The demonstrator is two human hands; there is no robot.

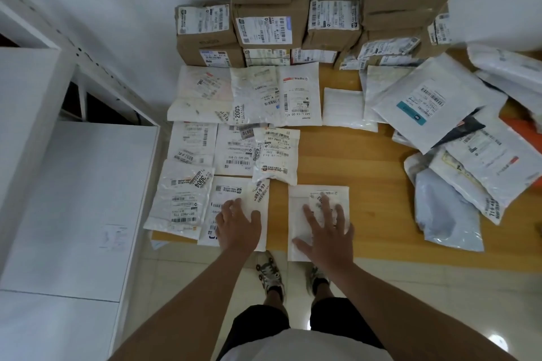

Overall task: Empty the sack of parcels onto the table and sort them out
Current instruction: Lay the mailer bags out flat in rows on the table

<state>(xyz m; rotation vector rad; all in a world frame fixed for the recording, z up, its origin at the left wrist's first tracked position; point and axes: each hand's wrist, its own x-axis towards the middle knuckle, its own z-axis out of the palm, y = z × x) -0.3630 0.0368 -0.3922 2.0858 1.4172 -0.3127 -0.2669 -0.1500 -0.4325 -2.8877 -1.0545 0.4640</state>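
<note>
Several white mailer parcels lie in rows on the left half of the wooden table point(346, 155). My left hand point(237, 224) rests flat, fingers spread, on a white labelled parcel point(231, 193) at the front edge. Beside it, my right hand point(325, 231) presses flat on another white parcel point(302, 205), which overhangs the table's near edge. A loose heap of white and grey mailer bags point(457, 141) covers the right side. Brown cardboard boxes point(269, 12) with shipping labels are stacked along the wall at the back. No sack is in view.
A white shelving unit point(73, 184) stands close on the left of the table. An orange item point(519, 126) peeks out under the bags at the right. Bare tabletop shows in the middle between the rows and the heap. My feet stand on a tiled floor below the table edge.
</note>
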